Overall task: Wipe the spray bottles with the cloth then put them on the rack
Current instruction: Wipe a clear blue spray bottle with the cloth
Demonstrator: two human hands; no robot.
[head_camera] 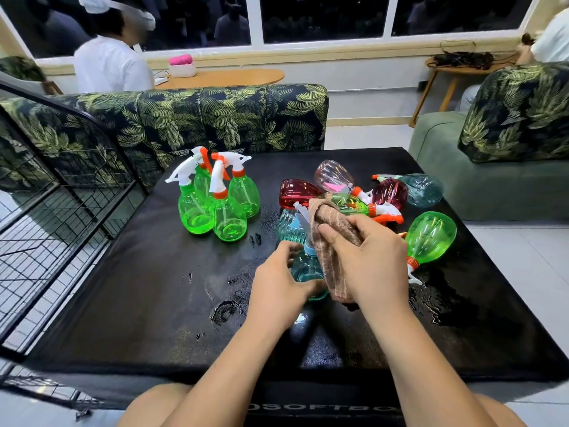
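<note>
This looks like a lounge or shared sitting room. Beyond the far edge of the black-covered table point(154, 288) stands a long sofa point(234, 118) upholstered in dark fabric printed with green palm leaves. Off the table's right edge is a second seat point(492, 186) with a plain green base and a back in the same print. Behind the sofa, an oval wooden table point(221, 77) runs along the wall under a row of wide windows point(323, 16), dark outside, and a person in white point(107, 63) is at it. A small wooden side table point(443, 87) carrying tangled cables point(462, 58) stands by the windows at far right. The floor point(523, 257) is pale tile.
</note>
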